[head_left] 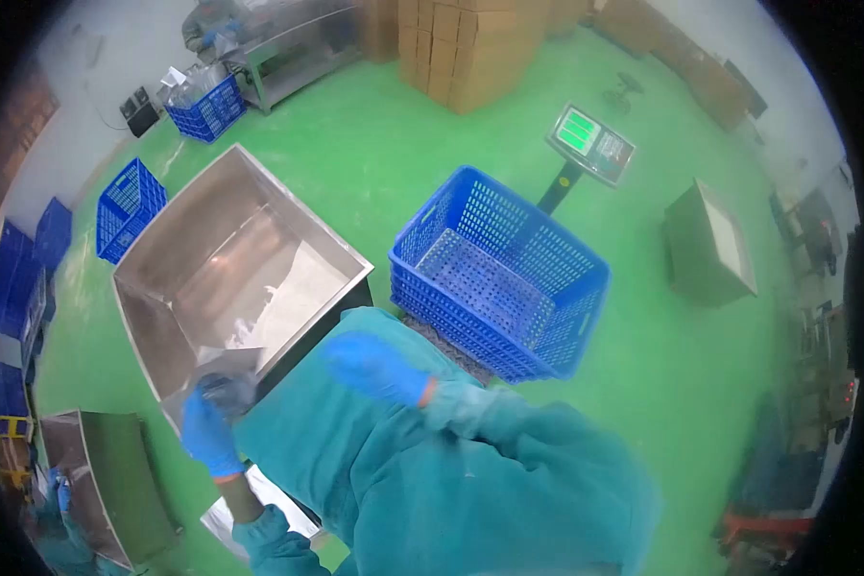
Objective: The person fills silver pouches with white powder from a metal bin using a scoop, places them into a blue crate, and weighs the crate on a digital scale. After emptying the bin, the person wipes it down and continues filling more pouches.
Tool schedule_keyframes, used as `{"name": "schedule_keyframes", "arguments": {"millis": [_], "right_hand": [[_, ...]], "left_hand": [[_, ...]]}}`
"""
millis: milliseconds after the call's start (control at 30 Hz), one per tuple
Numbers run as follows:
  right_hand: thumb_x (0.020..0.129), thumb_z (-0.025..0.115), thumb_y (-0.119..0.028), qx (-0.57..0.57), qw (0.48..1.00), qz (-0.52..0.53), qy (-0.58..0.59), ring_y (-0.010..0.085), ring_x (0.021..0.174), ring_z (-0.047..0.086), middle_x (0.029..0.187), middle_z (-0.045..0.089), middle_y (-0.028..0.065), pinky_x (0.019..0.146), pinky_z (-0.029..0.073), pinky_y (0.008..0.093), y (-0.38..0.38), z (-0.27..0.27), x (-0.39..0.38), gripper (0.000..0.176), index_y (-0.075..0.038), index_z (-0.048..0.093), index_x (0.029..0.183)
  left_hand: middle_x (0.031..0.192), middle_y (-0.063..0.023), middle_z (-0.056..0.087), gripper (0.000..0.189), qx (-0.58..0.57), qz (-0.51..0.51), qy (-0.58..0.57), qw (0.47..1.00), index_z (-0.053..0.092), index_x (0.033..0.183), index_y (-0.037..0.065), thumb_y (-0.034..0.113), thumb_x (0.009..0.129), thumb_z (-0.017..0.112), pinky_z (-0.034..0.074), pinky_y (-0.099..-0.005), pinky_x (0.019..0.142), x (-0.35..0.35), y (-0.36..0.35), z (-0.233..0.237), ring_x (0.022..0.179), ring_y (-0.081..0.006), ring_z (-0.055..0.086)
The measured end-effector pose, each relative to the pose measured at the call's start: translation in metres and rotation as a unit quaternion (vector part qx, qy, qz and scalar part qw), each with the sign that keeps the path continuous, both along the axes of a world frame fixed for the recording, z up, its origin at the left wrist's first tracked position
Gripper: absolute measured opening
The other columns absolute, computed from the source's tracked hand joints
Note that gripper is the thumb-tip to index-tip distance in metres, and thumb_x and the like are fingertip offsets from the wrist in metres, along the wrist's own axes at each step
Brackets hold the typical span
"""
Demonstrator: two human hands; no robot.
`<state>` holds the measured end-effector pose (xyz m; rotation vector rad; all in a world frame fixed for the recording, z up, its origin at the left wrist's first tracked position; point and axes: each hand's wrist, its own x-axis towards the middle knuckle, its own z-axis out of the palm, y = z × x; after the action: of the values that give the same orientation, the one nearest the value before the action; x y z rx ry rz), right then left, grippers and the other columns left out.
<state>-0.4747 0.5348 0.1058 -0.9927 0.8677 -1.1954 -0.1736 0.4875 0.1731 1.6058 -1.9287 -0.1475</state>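
Note:
My left hand (208,434), in a blue glove, grips a clear plastic bag (228,386) at the near edge of a large stainless steel bin (197,216). White loose material (302,293) lies along the near side of the bin's floor; what it is I cannot make out. Over my lap, to the right of the bin, hovers my right hand (376,370), also blue-gloved. Motion smears its fingers, and nothing shows in it. Beyond it stands a blue plastic crate (509,278) with perforated walls and no contents visible inside.
A scale display (590,142) rises behind the crate. White sheets or bags (259,509) lie by my left forearm. Another metal bin (115,490) stands lower left, with a co-worker's gloved hand (62,492) there. Cartons (470,53) are stacked at the back; a metal-sided bin (708,245) stands right.

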Motion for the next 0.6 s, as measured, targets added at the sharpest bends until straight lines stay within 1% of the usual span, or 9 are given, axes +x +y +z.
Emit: {"name": "schedule_keyframes", "arguments": {"millis": [33,67,100,233,333,367,433,500,600], "right_hand": [[0.084,0.054,-0.014,-0.160,0.965,0.037,0.202,0.0308,0.086,0.057,0.097,0.059,0.0187,0.077,0.046,0.0380,-0.016,0.026,0.030,0.019,0.000,0.059,0.097],[0.084,0.052,-0.011,-0.309,0.864,0.073,0.390,0.0305,0.086,0.058,0.097,0.058,0.0200,0.076,0.046,0.0375,-0.031,0.051,0.057,0.018,0.000,0.059,0.097],[0.083,0.052,-0.012,-0.278,0.823,0.134,0.478,0.0307,0.088,0.058,0.099,0.058,0.0200,0.076,0.047,0.0377,-0.054,0.043,0.083,0.018,-0.002,0.060,0.096],[0.081,0.055,-0.023,-0.186,0.727,0.315,0.581,0.0301,0.101,0.056,0.110,0.059,0.0185,0.084,0.044,0.0393,-0.120,0.072,0.092,0.028,-0.005,0.063,0.102],[0.084,0.054,-0.033,-0.227,0.762,0.297,0.529,0.0267,0.112,0.050,0.119,0.057,0.0158,0.096,0.036,0.0401,-0.179,0.000,0.092,0.041,-0.006,0.059,0.116],[0.087,0.053,-0.033,-0.213,0.832,0.355,0.368,0.0237,0.107,0.052,0.116,0.058,0.0145,0.093,0.039,0.0375,-0.195,-0.021,0.098,0.039,-0.007,0.058,0.116],[0.089,0.052,-0.021,-0.144,0.914,0.232,0.301,0.0198,0.098,0.057,0.109,0.061,0.0106,0.088,0.043,0.0315,-0.217,-0.008,0.104,0.028,-0.005,0.061,0.110],[0.088,0.054,-0.020,-0.269,0.898,0.080,0.340,0.0218,0.086,0.062,0.095,0.066,0.0111,0.078,0.048,0.0330,-0.225,0.024,0.094,0.024,-0.006,0.063,0.105],[0.086,0.056,-0.022,-0.148,0.877,-0.006,0.458,0.0196,0.077,0.063,0.084,0.065,0.0119,0.069,0.049,0.0318,-0.306,-0.044,0.066,0.021,-0.006,0.065,0.094]], "left_hand": [[0.097,-0.0116,0.064,0.031,0.005,-0.002,0.007,1.000,0.059,0.112,0.007,0.008,0.083,0.049,0.049,-0.0354,0.073,-0.021,-0.006,-0.008,0.083,-0.0277,0.062],[0.092,-0.0103,0.063,0.031,0.001,-0.015,-0.098,0.995,0.060,0.112,0.008,0.008,0.082,0.050,0.049,-0.0357,0.068,-0.043,-0.008,-0.013,0.077,-0.0274,0.062],[0.086,-0.0091,0.063,0.031,-0.006,-0.030,-0.204,0.979,0.060,0.111,0.010,0.009,0.082,0.050,0.050,-0.0360,0.062,-0.058,-0.012,-0.016,0.071,-0.0271,0.061],[0.081,-0.0078,0.062,0.027,-0.026,-0.036,-0.144,0.989,0.060,0.107,0.013,0.011,0.082,0.051,0.049,-0.0355,0.054,-0.077,-0.036,-0.030,0.065,-0.0239,0.061],[0.077,-0.0082,0.060,0.023,0.016,-0.070,-0.243,0.967,0.058,0.104,0.016,0.014,0.083,0.051,0.049,-0.0356,0.051,-0.069,-0.067,-0.071,0.062,-0.0243,0.061],[0.076,-0.0074,0.060,0.024,-0.061,-0.054,-0.243,0.967,0.058,0.105,0.016,0.013,0.083,0.049,0.049,-0.0364,0.051,-0.059,-0.090,-0.072,0.062,-0.0240,0.061],[0.084,-0.0094,0.063,0.019,0.009,0.002,-0.101,0.995,0.059,0.103,0.014,0.015,0.088,0.048,0.049,-0.0396,0.063,-0.015,-0.140,-0.075,0.074,-0.0295,0.062],[0.087,-0.0097,0.065,0.026,-0.002,0.099,-0.122,0.988,0.062,0.108,0.017,0.015,0.087,0.046,0.049,-0.0398,0.064,0.029,-0.182,-0.100,0.074,-0.0302,0.062],[0.089,-0.0106,0.065,0.027,0.072,0.210,-0.155,0.963,0.062,0.109,0.019,0.017,0.086,0.049,0.050,-0.0404,0.064,0.060,-0.216,-0.129,0.075,-0.0319,0.062]]}}
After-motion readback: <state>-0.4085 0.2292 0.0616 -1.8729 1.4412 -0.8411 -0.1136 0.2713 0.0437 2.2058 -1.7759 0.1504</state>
